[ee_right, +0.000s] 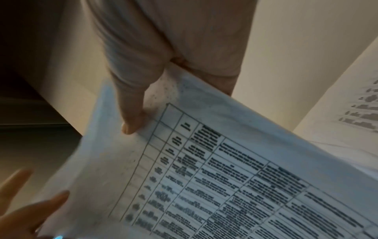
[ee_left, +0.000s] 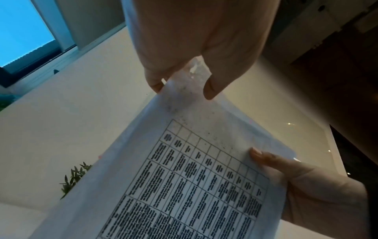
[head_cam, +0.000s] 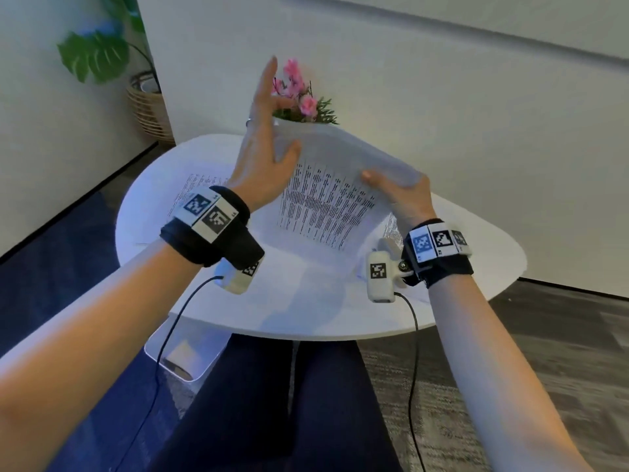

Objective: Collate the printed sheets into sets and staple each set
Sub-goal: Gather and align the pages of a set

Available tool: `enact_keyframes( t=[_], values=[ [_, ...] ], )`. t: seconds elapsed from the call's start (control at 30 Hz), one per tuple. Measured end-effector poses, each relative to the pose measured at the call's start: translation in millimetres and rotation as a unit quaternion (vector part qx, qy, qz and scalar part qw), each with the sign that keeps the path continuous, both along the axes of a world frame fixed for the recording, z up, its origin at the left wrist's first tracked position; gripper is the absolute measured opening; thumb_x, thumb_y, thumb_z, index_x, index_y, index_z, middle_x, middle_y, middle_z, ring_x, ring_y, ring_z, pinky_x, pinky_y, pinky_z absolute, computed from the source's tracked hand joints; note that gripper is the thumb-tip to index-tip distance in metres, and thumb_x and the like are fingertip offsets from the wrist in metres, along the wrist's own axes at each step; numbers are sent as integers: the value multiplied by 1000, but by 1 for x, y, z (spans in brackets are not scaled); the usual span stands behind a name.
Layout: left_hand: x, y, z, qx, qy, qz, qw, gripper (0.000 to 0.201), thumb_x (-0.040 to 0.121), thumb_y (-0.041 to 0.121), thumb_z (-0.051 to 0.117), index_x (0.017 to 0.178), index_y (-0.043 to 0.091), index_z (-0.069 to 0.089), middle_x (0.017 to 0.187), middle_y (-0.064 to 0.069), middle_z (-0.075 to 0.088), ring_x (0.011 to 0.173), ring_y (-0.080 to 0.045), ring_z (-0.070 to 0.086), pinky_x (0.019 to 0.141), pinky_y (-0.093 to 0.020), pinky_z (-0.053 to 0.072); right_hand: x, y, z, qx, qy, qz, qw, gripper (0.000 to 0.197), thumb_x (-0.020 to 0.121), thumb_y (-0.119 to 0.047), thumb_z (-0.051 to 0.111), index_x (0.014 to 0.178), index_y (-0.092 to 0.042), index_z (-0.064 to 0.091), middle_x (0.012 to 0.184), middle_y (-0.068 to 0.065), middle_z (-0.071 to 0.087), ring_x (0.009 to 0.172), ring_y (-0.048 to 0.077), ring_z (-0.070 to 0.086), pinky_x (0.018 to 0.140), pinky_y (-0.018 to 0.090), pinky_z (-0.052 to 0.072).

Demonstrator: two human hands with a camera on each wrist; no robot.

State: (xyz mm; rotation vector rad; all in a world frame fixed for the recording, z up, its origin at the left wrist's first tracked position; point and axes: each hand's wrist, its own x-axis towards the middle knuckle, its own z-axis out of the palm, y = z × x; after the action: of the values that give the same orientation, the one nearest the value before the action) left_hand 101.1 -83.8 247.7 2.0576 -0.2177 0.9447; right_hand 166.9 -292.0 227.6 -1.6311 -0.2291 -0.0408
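I hold the white printed sheets with a ruled table [head_cam: 326, 199] tilted above the white round table [head_cam: 476, 267], their long axis running away from me. My right hand [head_cam: 405, 199] pinches the far right corner, thumb on top. My left hand [head_cam: 262, 155], fingers straight and spread, touches the far left edge, so squaring falls to it.

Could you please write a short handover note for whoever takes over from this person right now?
Left hand: fingers straight, thumb against the left side of the raised printed sheets; no firm grip.
Right hand: pinches the sheets' right edge, thumb on the printed side.
The sheets are held up, tilted, above the white table. More printed sheets lie flat on the table at left, and another shows under the right wrist.
Done: some sheets gathered in hand; how many cannot be told.
Left: square the set and staple it, then collate the rest. No stapler is visible in any view.
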Motion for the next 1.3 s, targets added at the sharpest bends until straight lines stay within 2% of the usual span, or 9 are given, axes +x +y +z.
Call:
enact_keyframes(
  t=[0.2,0.33,0.43,0.57,0.7,0.83,1.03,1.13,1.3],
  values=[
    [-7,5,11,41,-23,54,997,41,83,6,57,124,12,56,126,-13,50,112,-11,48,92,-6,32,-8,12,20,86,-38,-21,995,24,68,-8,83,82,-18,66,82,-2,69,72,8,67,65,28,55],
    [-14,10,22,256,-21,269,928,56,68,46,65,119,26,59,150,-7,34,138,-32,30,110,-43,21,-16,18,30,14,-103,5,995,21,66,-14,84,74,-16,65,79,2,66,75,16,64,67,32,54],
    [-20,-2,32,342,42,205,916,73,66,61,69,130,28,53,141,3,50,139,-21,34,113,-57,1,-27,29,32,-32,-153,63,986,21,67,-14,84,62,-16,63,60,-11,64,59,7,60,57,22,49],
    [-22,-3,26,170,135,147,965,25,72,48,76,89,31,71,72,8,63,77,-17,62,78,-35,52,-27,31,29,-63,-219,37,973,25,68,-19,84,88,-19,69,76,-14,68,72,1,63,67,22,51],
    [-29,26,12,-77,114,138,981,28,69,42,81,89,28,70,74,14,65,60,3,61,53,-13,46,-5,3,2,-240,-196,-190,932,109,51,-64,81,138,-14,37,130,1,50,121,19,45,99,35,38],
    [-37,52,-5,-205,131,111,963,28,70,30,83,89,18,67,76,15,65,57,14,58,57,-8,47,4,-20,-30,-213,-11,-229,950,145,40,-65,84,149,-7,8,152,14,22,141,27,22,112,44,26],
    [-41,61,-35,-267,204,30,941,23,77,21,77,97,17,66,79,14,71,68,5,67,60,-13,54,5,-20,-55,-60,123,-97,986,116,65,-33,84,150,-9,8,152,7,28,139,22,29,104,35,34],
    [-45,64,-47,-266,226,9,937,14,81,14,72,86,23,63,64,24,68,62,7,66,54,-10,50,-2,-13,-50,-3,111,-69,991,90,75,-12,78,146,-4,22,124,1,49,117,16,48,75,12,49],
    [-48,74,-62,-290,189,37,938,12,83,17,71,87,25,64,67,27,68,68,8,66,58,-9,51,-11,-5,-38,106,-15,-89,990,34,67,6,79,97,-4,66,85,-2,71,70,3,69,57,18,53]
  ],
)
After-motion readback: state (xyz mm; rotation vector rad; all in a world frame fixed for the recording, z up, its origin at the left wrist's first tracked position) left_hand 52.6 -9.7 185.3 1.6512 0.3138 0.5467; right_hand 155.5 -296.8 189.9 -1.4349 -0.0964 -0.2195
